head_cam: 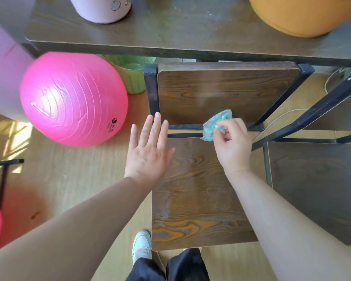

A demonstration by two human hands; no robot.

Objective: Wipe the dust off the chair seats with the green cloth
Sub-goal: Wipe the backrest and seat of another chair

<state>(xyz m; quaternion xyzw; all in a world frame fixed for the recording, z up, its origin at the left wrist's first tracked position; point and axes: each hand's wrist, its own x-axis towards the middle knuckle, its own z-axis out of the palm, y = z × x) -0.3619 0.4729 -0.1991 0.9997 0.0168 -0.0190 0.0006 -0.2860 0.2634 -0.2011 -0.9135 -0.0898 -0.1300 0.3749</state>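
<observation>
A wooden chair seat [193,199] with dark grain lies right below me; its wooden backrest [221,92] on a black metal frame faces the table. My right hand [232,145] pinches the crumpled green cloth [214,124] over the far edge of the seat, by the gap under the backrest. My left hand [148,151] hovers flat with its fingers spread over the seat's far left corner, holding nothing. A second, darker chair seat [316,187] stands to the right.
A dark wooden table [170,37] runs across the top, carrying a pink container [101,9] and an orange cushion [304,15]. A large pink ball [73,98] and a green basket [134,76] sit on the floor at left. My shoe [141,246] is at the seat's front.
</observation>
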